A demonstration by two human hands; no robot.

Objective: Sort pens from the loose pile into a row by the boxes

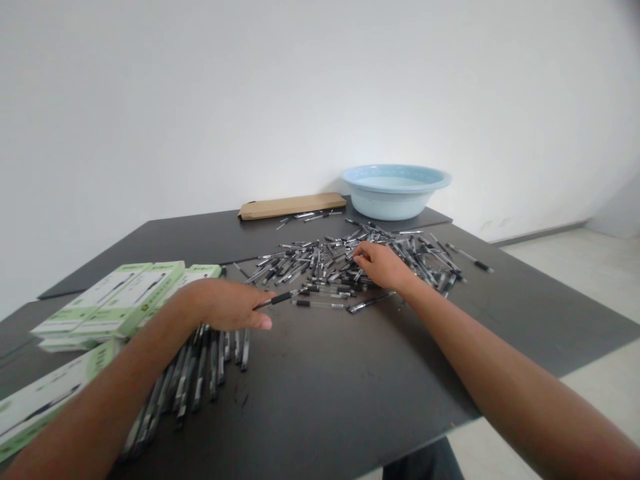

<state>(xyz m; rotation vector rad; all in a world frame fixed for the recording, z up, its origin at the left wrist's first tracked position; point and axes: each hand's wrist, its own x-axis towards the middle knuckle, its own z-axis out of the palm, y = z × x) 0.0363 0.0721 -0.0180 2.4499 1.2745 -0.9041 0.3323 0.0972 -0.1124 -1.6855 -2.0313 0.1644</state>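
A clear gel pen with a black grip (281, 298) is held between the thumb and fingers of my left hand (233, 305), its tip pointing right. Below that hand, several pens (193, 373) lie side by side in a rough row, partly hidden by my left forearm. My right hand (383, 265) is over the big loose heap of pens (320, 263), its fingers curled closed among them. Whatever those fingertips pinch is hidden from me.
White and green pen boxes (123, 297) are stacked on the left, with another box (45, 393) nearer me. At the back of the dark table (310, 400) stand a light blue basin (395, 200) and a flat brown cardboard piece (293, 205). One stray pen (470, 258) lies right of the heap.
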